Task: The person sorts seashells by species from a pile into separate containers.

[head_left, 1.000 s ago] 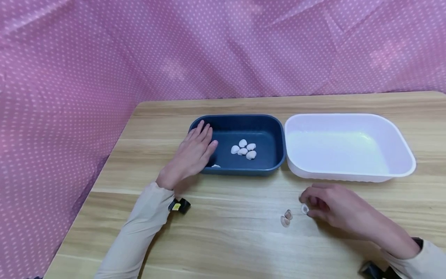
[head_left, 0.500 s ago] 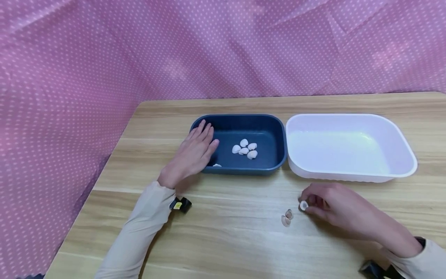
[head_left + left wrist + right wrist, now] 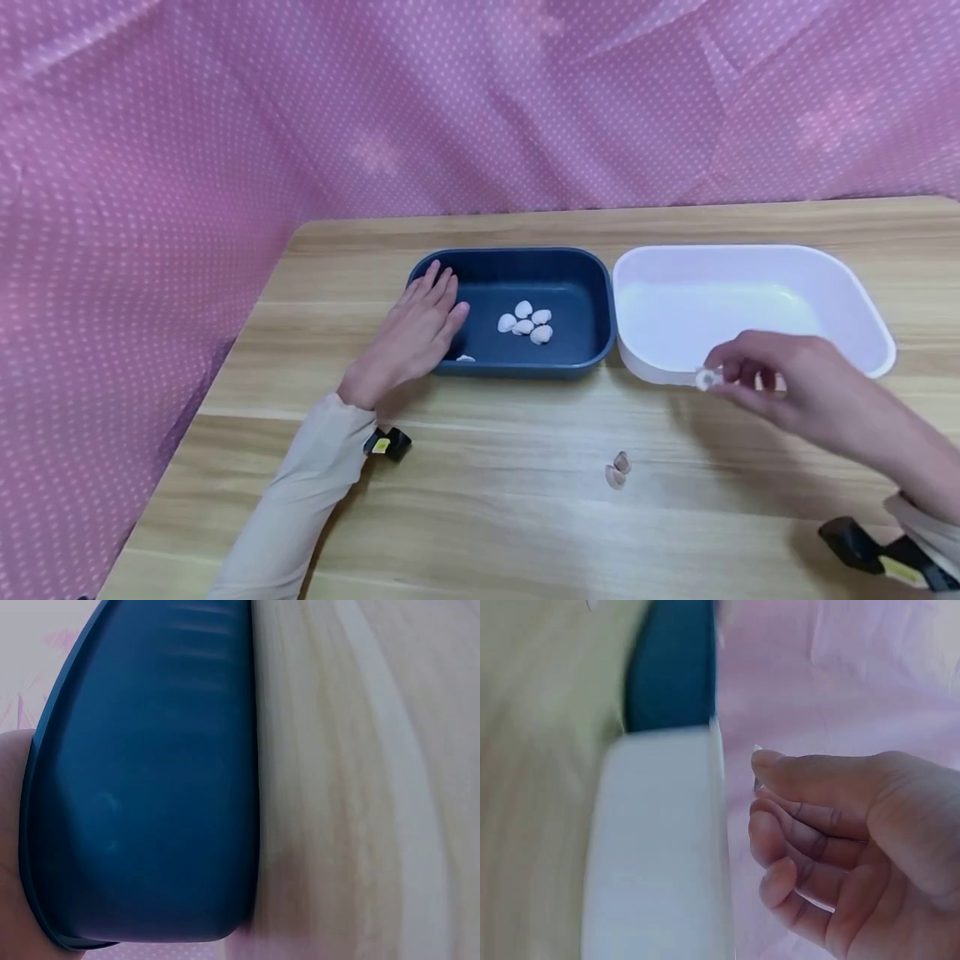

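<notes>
In the head view my left hand (image 3: 411, 329) rests over the left rim of a dark blue container (image 3: 577, 367), fingers fairly straight. Several white ridged seashells (image 3: 522, 327) lie inside it, one more against the near wall, partly hidden. Between thumb and forefinger, my right hand (image 3: 806, 383) pinches a small pale seashell (image 3: 707, 379) with a darker centre, at the near rim of a white container (image 3: 750, 367). Only the shell's edge shows past the thumb in the right wrist view. Two small pinkish-brown seashells (image 3: 616, 477) lie on the table.
Both containers stand side by side on a light wooden table (image 3: 487, 517). A pink dotted cloth (image 3: 480, 108) hangs behind the table and along its left side. The blue container's outer wall (image 3: 157, 772) fills much of the left wrist view.
My right hand has lifted the pale seashell off the table and moved up and right to the white container's near rim. The left hand stays put.
</notes>
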A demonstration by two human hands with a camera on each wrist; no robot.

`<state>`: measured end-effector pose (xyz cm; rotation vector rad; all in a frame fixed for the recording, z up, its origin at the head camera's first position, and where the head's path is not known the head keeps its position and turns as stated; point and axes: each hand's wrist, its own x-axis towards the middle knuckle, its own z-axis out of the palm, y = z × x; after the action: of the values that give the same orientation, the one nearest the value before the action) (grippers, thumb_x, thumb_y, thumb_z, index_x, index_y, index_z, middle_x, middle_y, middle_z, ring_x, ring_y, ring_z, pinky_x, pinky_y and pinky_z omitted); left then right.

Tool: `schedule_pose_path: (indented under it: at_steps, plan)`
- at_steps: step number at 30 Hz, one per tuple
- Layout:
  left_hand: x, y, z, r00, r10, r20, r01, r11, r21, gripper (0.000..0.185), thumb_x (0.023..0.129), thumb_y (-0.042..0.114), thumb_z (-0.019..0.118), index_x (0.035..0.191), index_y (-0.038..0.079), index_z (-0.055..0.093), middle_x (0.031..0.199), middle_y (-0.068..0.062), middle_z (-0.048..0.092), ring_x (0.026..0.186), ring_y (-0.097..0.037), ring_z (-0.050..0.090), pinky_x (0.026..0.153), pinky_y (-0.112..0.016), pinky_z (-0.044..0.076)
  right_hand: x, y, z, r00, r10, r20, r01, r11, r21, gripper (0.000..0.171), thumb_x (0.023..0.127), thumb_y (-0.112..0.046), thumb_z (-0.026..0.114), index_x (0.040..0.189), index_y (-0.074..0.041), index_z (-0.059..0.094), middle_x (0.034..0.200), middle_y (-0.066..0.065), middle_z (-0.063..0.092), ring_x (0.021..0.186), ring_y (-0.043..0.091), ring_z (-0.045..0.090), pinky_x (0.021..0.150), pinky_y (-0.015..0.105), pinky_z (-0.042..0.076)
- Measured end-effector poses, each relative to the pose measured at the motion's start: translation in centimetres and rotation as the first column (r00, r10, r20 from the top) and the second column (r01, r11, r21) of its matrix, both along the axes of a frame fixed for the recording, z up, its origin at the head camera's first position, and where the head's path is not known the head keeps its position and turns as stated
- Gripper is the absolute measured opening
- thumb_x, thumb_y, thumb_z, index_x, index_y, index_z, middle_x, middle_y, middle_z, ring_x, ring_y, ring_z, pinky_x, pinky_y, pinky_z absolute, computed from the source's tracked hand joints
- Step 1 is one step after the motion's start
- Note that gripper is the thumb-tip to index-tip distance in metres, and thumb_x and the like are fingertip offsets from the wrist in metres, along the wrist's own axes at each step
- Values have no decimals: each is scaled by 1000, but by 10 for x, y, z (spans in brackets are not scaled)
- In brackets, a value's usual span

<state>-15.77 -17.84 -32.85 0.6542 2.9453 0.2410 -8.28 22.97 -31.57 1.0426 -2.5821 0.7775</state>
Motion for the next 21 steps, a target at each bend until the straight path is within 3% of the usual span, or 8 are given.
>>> schedule_pose_path:
  at_steps: [4, 9, 15, 21]
  plan:
    - [0, 0, 0, 1000, -1, -6, 1, 1000, 9, 67, 105, 44, 13, 151, -4, 20, 160, -16, 13, 147, -23, -7, 119, -40, 0, -22, 23, -2, 995, -102, -7, 102, 995, 21, 33, 64, 2, 84, 90, -12, 70, 70, -17, 57, 63, -5, 50, 57, 9, 42]
    - [0, 0, -1, 1000, -7, -7, 7, 1000, 10, 67, 105, 45, 12, 151, -4, 19, 160, -16, 13, 147, -22, -7, 119, -40, 0, -47, 43, -14, 964, -252, 83, 244, 965, 96, 24, 69, 4, 81, 86, -7, 70, 68, -9, 59, 61, -6, 50, 56, 10, 41]
    - [0, 0, -3, 1000, 2, -9, -2, 1000, 1, 66, 105, 44, 13, 151, -3, 19, 160, -15, 12, 147, -23, -6, 119, -39, 0, -63, 42, -24, 953, -276, 124, 256, 954, 156, 16, 74, 0, 79, 87, -5, 70, 70, -6, 61, 62, -4, 49, 57, 15, 39]
    - [0, -1, -4, 1000, 10, -13, -10, 1000, 1, 66, 105, 44, 13, 151, -3, 18, 160, -15, 11, 148, -23, -6, 119, -39, 0, -70, 31, -30, 941, -294, 167, 257, 943, 211, 11, 78, -5, 77, 87, -4, 70, 70, -6, 61, 66, 6, 52, 60, 25, 42]
